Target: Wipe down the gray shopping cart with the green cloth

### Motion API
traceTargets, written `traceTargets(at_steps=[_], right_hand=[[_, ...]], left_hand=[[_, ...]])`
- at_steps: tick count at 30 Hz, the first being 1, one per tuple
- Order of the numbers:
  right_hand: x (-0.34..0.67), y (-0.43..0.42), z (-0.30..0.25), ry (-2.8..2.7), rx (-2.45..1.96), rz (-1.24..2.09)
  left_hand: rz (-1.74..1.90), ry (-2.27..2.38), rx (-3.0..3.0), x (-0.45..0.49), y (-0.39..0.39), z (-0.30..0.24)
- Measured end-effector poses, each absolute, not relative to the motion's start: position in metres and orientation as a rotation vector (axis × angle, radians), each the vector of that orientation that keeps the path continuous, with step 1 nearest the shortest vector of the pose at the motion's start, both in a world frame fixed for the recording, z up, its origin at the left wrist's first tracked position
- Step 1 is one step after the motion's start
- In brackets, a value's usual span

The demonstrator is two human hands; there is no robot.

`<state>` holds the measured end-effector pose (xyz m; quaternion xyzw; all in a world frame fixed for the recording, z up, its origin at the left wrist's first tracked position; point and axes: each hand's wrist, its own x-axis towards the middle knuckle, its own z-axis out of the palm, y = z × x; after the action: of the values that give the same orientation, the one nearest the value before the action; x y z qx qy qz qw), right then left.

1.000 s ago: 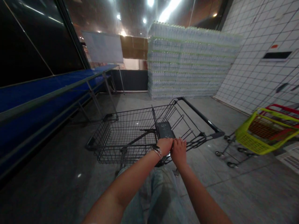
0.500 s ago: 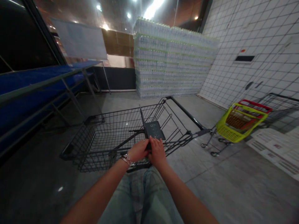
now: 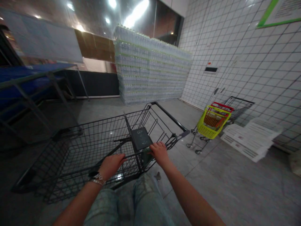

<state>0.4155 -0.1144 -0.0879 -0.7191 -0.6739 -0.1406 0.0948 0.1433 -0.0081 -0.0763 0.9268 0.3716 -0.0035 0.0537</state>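
Note:
A black wire shopping cart (image 3: 94, 138) stands sideways before my legs. My left hand (image 3: 111, 166), with a bracelet on its wrist, is closed over the cart's near top rim. Further right, my right hand (image 3: 160, 153) has its fingers curled over the same rim, beside the dark seat panel (image 3: 141, 138) with pale markings. A greenish dark piece (image 3: 147, 156) shows just under the right fingers; its kind cannot be made out. The cart's handle (image 3: 170, 116) is at the right end, with neither hand on it.
Wrapped stacks of bottles (image 3: 152, 69) stand at the back. To the right are a small yellow cart (image 3: 209, 124), another wire cart (image 3: 240, 106) and white printed sheets (image 3: 251, 139) on the floor. A blue-topped table (image 3: 39, 69) stands left.
My hands have parted: the left has moved left along the rim, while the right stays near the seat panel. The view has turned right, so the surroundings sit further left.

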Motion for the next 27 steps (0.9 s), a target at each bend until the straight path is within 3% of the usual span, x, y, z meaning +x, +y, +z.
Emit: traceTargets(at_steps=[9,17,27], right_hand=[[0.464,-0.126,-0.084,-2.052,-2.081,-0.433],[0.468,-0.119,-0.081,-2.003,-2.069,-0.364],[0.406,-0.104,-0.092,-1.802,-2.142,-0.461]], left_hand=[[-0.035,1.035,2.807,0.142,-0.008,-0.065],[-0.124,1.299,2.737,0.074,0.005,-0.066],[-0.103,1.387,2.795,0.091,-0.012,-0.068]])
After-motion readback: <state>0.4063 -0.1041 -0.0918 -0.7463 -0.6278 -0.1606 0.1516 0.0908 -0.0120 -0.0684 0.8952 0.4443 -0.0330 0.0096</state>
